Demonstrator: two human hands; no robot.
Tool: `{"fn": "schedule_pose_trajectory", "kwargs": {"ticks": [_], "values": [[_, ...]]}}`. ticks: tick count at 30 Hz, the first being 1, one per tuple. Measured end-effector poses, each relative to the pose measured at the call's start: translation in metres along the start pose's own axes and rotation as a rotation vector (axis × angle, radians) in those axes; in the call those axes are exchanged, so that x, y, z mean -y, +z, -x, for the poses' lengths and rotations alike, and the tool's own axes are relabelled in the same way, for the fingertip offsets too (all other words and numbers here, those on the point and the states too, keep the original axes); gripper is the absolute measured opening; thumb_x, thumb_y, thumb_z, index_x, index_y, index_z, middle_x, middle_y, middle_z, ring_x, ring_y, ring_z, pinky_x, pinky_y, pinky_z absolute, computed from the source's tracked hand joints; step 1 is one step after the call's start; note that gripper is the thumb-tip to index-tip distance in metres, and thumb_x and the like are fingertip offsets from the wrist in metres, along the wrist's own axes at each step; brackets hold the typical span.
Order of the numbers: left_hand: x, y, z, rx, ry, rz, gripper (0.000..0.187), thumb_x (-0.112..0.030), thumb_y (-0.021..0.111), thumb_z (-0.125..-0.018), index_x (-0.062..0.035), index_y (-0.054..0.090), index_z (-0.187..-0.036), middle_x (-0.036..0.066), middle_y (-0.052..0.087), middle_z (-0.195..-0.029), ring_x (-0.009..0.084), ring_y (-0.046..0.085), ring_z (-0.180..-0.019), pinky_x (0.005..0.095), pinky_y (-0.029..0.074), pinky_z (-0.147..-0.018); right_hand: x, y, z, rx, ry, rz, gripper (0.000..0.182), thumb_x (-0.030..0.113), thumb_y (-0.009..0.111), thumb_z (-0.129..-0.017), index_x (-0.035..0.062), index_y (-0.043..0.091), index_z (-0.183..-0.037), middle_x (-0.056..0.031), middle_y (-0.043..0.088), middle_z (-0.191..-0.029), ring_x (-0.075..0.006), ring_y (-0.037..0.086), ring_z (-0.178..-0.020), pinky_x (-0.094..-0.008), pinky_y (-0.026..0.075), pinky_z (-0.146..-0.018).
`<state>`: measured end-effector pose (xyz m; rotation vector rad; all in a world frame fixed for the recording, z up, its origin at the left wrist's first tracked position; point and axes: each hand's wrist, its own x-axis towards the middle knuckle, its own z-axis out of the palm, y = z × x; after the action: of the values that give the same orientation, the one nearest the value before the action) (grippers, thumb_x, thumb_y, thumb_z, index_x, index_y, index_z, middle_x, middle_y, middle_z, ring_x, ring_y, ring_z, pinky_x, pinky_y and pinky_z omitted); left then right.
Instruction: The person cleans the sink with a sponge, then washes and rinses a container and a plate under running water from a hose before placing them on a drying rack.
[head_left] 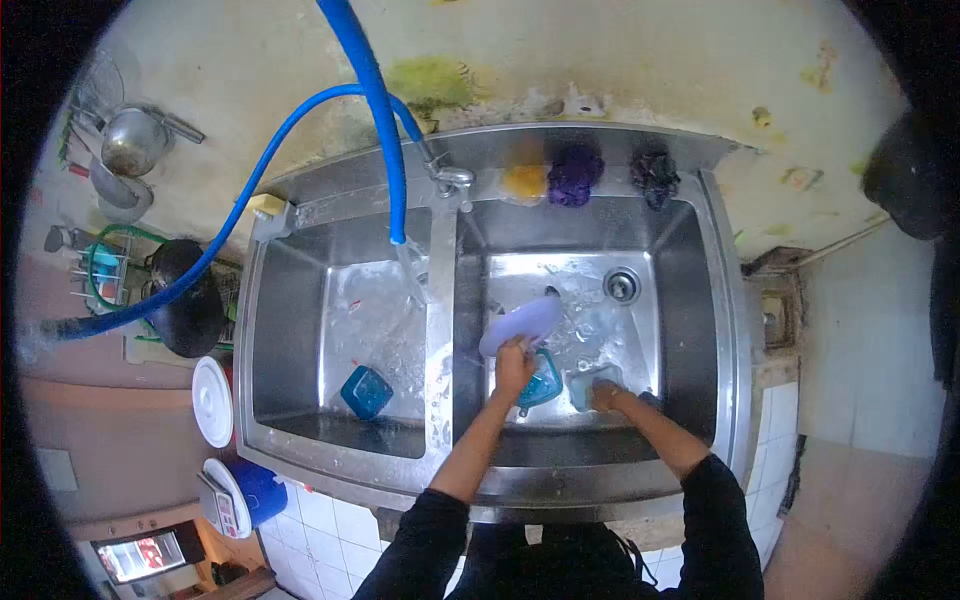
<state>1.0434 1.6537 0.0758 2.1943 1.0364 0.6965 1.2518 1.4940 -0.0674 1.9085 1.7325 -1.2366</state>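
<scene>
In the right basin of a steel sink (440,350), my left hand (515,366) is closed on the near edge of a lavender plate (528,322), which is tilted. Below that hand, a teal plastic container (545,380) rests on the basin floor. To its right, my right hand (606,394) grips a pale grey-green, squarish container (583,384); the fingers are partly hidden. Another teal container (366,392) sits in the left basin. A wide blue hose (390,160) hangs over the left basin with water running from its end.
On the back ledge are a yellow scrubber (524,182), a purple scrubber (575,178) and a dark one (655,178). The tap (452,180) stands above the divider. A yellow sponge (267,204) lies at the back left corner. A black wok (185,300) is farther left.
</scene>
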Motion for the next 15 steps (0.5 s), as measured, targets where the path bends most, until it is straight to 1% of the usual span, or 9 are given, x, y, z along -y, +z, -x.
{"fn": "schedule_pose_trajectory", "kwargs": {"ticks": [2, 3, 4, 7, 8, 9, 11, 12, 15], "values": [[-0.002, 0.008, 0.012, 0.1, -0.076, -0.171, 0.042, 0.0, 0.054, -0.068, -0.0042, 0.057, -0.11, 0.018, 0.057, -0.101, 0.0379, 0.057, -0.086, 0.0429, 0.044, -0.08, -0.009, 0.024, -0.018, 0.045, 0.133, -0.034, 0.064, 0.037, 0.062, -0.07, -0.0023, 0.045, -0.118, -0.0251, 0.048, -0.119, -0.037, 0.05, -0.108, -0.0425, 0.042, -0.089], [-0.003, 0.011, 0.017, 0.147, -0.113, -0.257, 0.047, 0.001, 0.053, -0.068, -0.0048, 0.054, -0.114, 0.018, 0.056, -0.105, 0.0387, 0.056, -0.089, 0.0435, 0.043, -0.083, -0.029, 0.052, -0.028, -0.065, 0.109, -0.071, 0.065, 0.04, 0.055, -0.074, -0.0023, 0.041, -0.122, -0.0246, 0.048, -0.12, -0.0366, 0.048, -0.11, -0.0424, 0.041, -0.091], [0.01, 0.02, 0.022, 0.153, -0.137, -0.217, 0.049, 0.0, 0.052, -0.07, -0.0061, 0.049, -0.119, 0.018, 0.052, -0.11, 0.0372, 0.056, -0.092, 0.0405, 0.045, -0.082, -0.055, 0.087, -0.04, -0.175, 0.082, -0.111, 0.067, 0.044, 0.047, -0.078, -0.0022, 0.037, -0.126, -0.024, 0.047, -0.121, -0.0362, 0.046, -0.113, -0.0424, 0.04, -0.093], [-0.037, -0.034, 0.006, 0.073, -0.117, 0.036, 0.04, -0.001, 0.053, -0.073, -0.0057, 0.053, -0.112, 0.019, 0.051, -0.111, 0.0353, 0.057, -0.092, 0.0394, 0.047, -0.077, -0.033, 0.062, -0.029, -0.195, 0.219, -0.038, 0.06, 0.044, 0.035, -0.086, 0.0018, 0.036, -0.129, -0.025, 0.048, -0.118, -0.0352, 0.046, -0.114, -0.0413, 0.04, -0.093], [-0.044, -0.056, 0.002, -0.033, -0.01, 0.095, 0.027, -0.001, 0.053, -0.075, -0.0047, 0.057, -0.101, 0.018, 0.056, -0.101, 0.0317, 0.06, -0.086, 0.0364, 0.049, -0.071, -0.028, 0.059, -0.031, -0.237, 0.372, -0.274, 0.056, 0.042, 0.037, -0.086, 0.0027, 0.04, -0.126, -0.0243, 0.05, -0.116, -0.0351, 0.047, -0.111, -0.041, 0.041, -0.092], [-0.052, -0.084, -0.001, -0.086, -0.033, 0.097, 0.024, 0.0, 0.053, -0.075, -0.0039, 0.058, -0.098, 0.017, 0.057, -0.096, 0.0305, 0.06, -0.084, 0.0354, 0.049, -0.07, -0.023, 0.056, -0.03, -0.269, 0.525, -0.509, 0.053, 0.04, 0.039, -0.085, 0.0036, 0.045, -0.123, -0.0237, 0.051, -0.114, -0.035, 0.049, -0.109, -0.0407, 0.041, -0.091], [-0.052, -0.144, 0.0, -0.204, -0.086, 0.095, 0.017, 0.002, 0.052, -0.075, -0.0024, 0.06, -0.09, 0.016, 0.06, -0.086, 0.0282, 0.062, -0.081, 0.0333, 0.048, -0.068, -0.015, 0.043, -0.024, -0.232, 0.364, -0.263, 0.046, 0.038, 0.044, -0.084, 0.0039, 0.052, -0.113, -0.0212, 0.055, -0.109, -0.0344, 0.052, -0.105, -0.0406, 0.043, -0.088], [-0.035, -0.167, 0.011, -0.322, -0.185, 0.02, 0.014, 0.002, 0.052, -0.076, -0.0018, 0.06, -0.086, 0.014, 0.06, -0.08, 0.0252, 0.061, -0.078, 0.0318, 0.048, -0.068, -0.012, 0.034, -0.019, -0.213, 0.277, -0.131, 0.043, 0.037, 0.046, -0.083, 0.004, 0.056, -0.107, -0.02, 0.056, -0.107, -0.0341, 0.053, -0.103, -0.0405, 0.043, -0.087], [0.052, -0.216, 0.054, -0.658, -0.487, -0.028, 0.009, -0.001, 0.052, -0.078, -0.0016, 0.061, -0.079, 0.008, 0.061, -0.073, 0.0202, 0.059, -0.073, 0.0309, 0.046, -0.068, -0.003, 0.021, -0.013, -0.204, 0.293, 0.001, 0.035, 0.036, 0.05, -0.081, 0.0046, 0.059, -0.094, -0.0172, 0.059, -0.099, -0.0326, 0.055, -0.099, -0.0395, 0.044, -0.085]]}}
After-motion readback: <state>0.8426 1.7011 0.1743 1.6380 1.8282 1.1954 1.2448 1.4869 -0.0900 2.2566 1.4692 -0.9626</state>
